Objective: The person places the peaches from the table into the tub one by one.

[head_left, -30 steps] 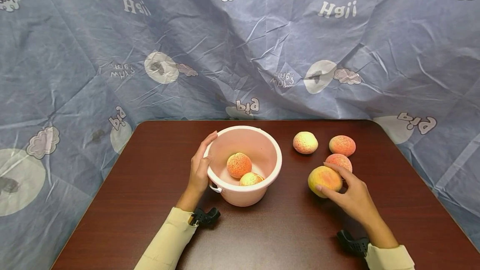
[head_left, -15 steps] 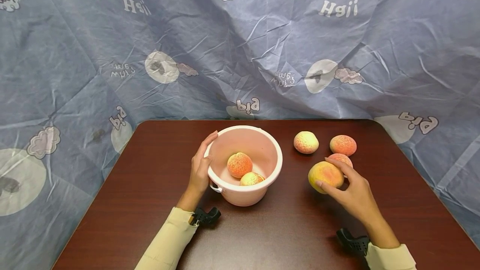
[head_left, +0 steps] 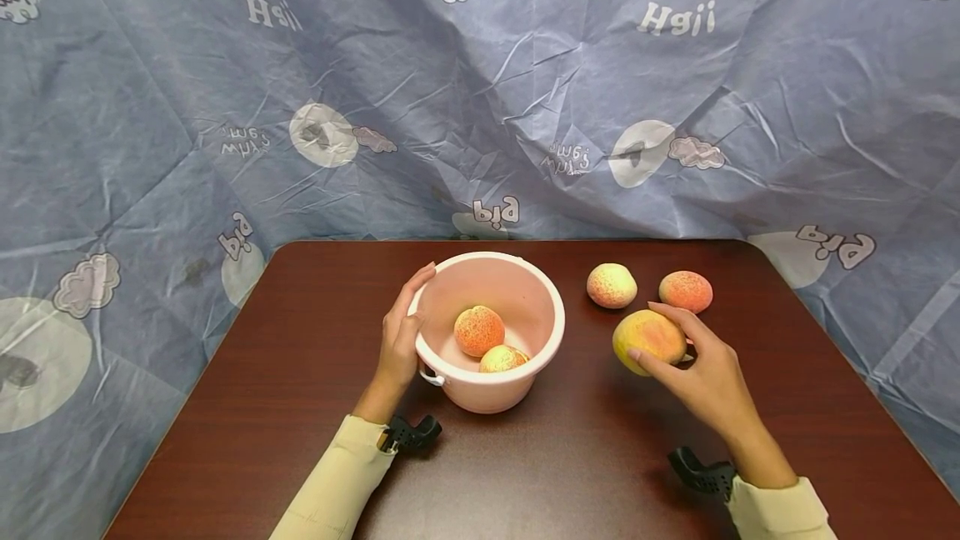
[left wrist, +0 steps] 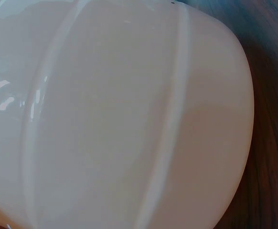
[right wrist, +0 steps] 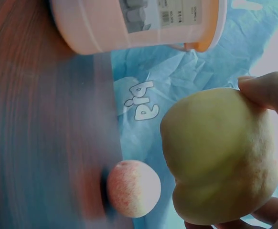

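In the head view, my right hand (head_left: 708, 373) pinches a yellow-orange peach (head_left: 648, 342) between thumb and fingers, held above the table. The right wrist view shows this peach (right wrist: 220, 155) close up, its groove facing the camera. My left hand (head_left: 397, 340) holds the left side of a pale pink bucket (head_left: 491, 397), fingers along the rim. Inside the bucket lie an orange-red peach (head_left: 478, 331) and a yellowish peach (head_left: 502, 358), partly hidden by the near rim. The left wrist view is filled by the bucket's ribbed wall (left wrist: 105, 114).
A pale speckled peach (head_left: 611, 286) and a red-orange peach (head_left: 686, 291) rest on the dark wooden table (head_left: 570, 473) at the back right. Another peach is almost wholly hidden behind my right hand. A blue patterned cloth (head_left: 480, 107) hangs behind the table.
My right hand has raised the yellow-orange peach and moved it slightly away from me, now covering the peach behind it. The left hand and bucket stay in place.
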